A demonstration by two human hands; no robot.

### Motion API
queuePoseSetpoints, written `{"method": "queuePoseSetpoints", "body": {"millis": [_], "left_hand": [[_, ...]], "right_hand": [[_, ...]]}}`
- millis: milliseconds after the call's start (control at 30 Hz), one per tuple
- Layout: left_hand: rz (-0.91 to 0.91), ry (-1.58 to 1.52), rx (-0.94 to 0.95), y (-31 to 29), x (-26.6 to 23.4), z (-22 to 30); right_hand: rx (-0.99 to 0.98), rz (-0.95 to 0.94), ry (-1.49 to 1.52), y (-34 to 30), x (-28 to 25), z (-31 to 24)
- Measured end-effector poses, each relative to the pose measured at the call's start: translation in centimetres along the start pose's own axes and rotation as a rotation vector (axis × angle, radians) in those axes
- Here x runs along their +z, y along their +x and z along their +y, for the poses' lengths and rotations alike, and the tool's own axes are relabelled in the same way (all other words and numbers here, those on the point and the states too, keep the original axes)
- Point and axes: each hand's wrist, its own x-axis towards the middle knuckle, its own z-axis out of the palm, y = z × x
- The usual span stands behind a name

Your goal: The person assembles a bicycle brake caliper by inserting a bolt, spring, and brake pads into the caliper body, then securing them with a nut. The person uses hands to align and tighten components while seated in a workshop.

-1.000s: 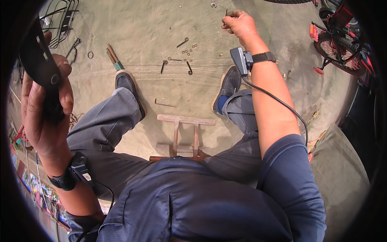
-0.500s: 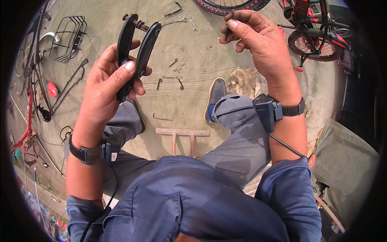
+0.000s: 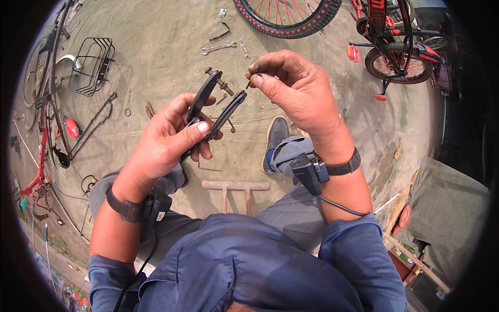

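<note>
My left hand is closed round the lower end of a black two-armed part. Its two curved arms stand apart, tips pointing up and to the right. A rusty bolt passes through the tip of the left arm and reaches toward the other arm. Close by on the right, my right hand pinches a small, thin dark piece between thumb and fingers. That piece is just above the tip of the right arm. Its exact kind is too small to make out.
Wrenches lie on the ground ahead. A black wire basket and a loose bicycle chain are at left. A bicycle wheel stands at the top, another bicycle at far right. A wooden stool sits between my legs.
My hands have come closer together. The right moved left and down with the thin piece; the left moved right and down, tilting the two-armed part to the right. The view has shifted slightly.
</note>
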Motion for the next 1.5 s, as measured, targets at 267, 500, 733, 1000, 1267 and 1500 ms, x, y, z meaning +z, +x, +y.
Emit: {"method": "queuePoseSetpoints", "body": {"millis": [267, 500, 733, 1000, 1267, 1500], "left_hand": [[-0.011, -0.041, -0.015, 0.0, 0.1, 0.0], [-0.051, -0.085, -0.005, -0.3, 0.2, 0.1], [-0.044, -0.117, -0.032, -0.5, 0.2, 0.2], [-0.041, -0.106, -0.032, -0.5, 0.1, 0.2], [-0.035, -0.108, -0.018, -0.5, 0.1, 0.2], [-0.033, -0.131, -0.014, -0.5, 0.0, 0.1]], "right_hand": [[0.001, -0.059, -0.087, 0.0, 0.2, 1.0], [-0.111, -0.08, -0.155, 0.2, 0.8, 1.5], [-0.089, -0.074, -0.038, 0.0, 1.3, 1.7], [-0.028, -0.11, 0.055, -0.3, 1.5, 1.6], [0.082, -0.078, 0.132, -0.3, 1.6, 1.1], [0.095, -0.092, 0.158, -0.3, 1.5, 1.3]]}}
